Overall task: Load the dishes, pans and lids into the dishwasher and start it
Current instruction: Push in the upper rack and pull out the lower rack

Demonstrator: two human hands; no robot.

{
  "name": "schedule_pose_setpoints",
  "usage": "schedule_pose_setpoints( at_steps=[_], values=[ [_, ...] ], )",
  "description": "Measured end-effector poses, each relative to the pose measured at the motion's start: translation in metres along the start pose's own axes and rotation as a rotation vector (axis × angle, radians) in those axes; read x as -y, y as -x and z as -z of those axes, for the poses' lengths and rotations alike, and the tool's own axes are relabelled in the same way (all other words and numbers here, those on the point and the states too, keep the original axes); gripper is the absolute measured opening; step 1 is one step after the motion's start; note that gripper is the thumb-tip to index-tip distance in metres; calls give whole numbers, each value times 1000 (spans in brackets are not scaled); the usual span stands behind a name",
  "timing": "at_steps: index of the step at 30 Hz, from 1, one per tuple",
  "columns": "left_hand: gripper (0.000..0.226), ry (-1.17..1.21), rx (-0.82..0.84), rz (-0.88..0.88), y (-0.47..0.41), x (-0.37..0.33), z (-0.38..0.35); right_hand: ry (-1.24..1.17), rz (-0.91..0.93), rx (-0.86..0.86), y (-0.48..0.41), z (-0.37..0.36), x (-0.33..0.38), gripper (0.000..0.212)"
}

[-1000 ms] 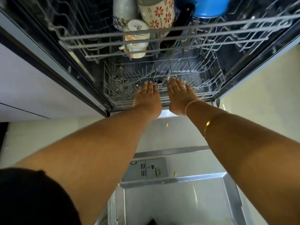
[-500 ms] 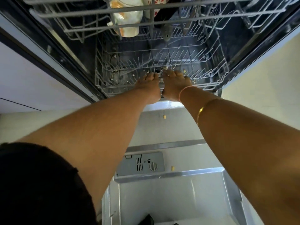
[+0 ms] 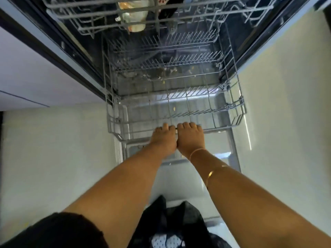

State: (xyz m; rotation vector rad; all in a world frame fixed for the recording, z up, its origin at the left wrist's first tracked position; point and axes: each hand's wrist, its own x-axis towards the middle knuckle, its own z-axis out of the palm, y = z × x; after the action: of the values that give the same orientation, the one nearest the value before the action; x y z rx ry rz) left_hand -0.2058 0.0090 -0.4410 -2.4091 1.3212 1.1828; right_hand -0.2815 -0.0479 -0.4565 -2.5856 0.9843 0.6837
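Where the left hand [image 3: 163,139] and right hand [image 3: 191,138] meet at the middle of the front rail, both have their fingers [image 3: 165,126] hooked over the wire and grip it. The two hands touch side by side. The rail belongs to the lower rack [image 3: 239,106], which stands partway out of the dishwasher [image 3: 75,51], its front half over the lowered door [image 3: 180,178].

Step in hand, as I judge it: sliding this rack out for loading. To do it well:
- pull level and straight along the runners, both hands sharing the load
- hold the grip centred, which guards against the rack skewing
- stop short of the door's edge

No dishes show in the rack. Yellowish crumbs [image 3: 174,70] lie on the tub floor beneath the tines.

Hard to make out:
- The fingertips are hidden behind the rail, so how tightly they close I cannot tell.
- The upper rack [image 3: 107,14] is cut off by the top edge, and a pale cup-like item [image 3: 137,21] in it is blurred.
- The pans and lids to be loaded are not in view.
- The door's near end lies behind the arms and dark clothing [image 3: 179,222].
- No control panel is seen.
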Motion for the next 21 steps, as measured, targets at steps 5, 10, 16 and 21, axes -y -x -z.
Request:
schedule_pose_setpoints(
  at_steps=[5, 10, 16, 21],
  values=[
    [63, -31, 100, -67, 68, -14, -60, -2, -2, 95, 81, -49, -3, 37],
    [71, 26, 305, -89, 117, -25, -113, 4, -2, 262, 150, -83, -5, 40],
    [72, 59, 416, -105, 155, -34, -152, 4, -31, 383, 197, -103, -2, 32],
    [65, 88, 456, -85, 150, -35, -145, 97, -9, 536, 184, -87, -1, 37]
  ],
)
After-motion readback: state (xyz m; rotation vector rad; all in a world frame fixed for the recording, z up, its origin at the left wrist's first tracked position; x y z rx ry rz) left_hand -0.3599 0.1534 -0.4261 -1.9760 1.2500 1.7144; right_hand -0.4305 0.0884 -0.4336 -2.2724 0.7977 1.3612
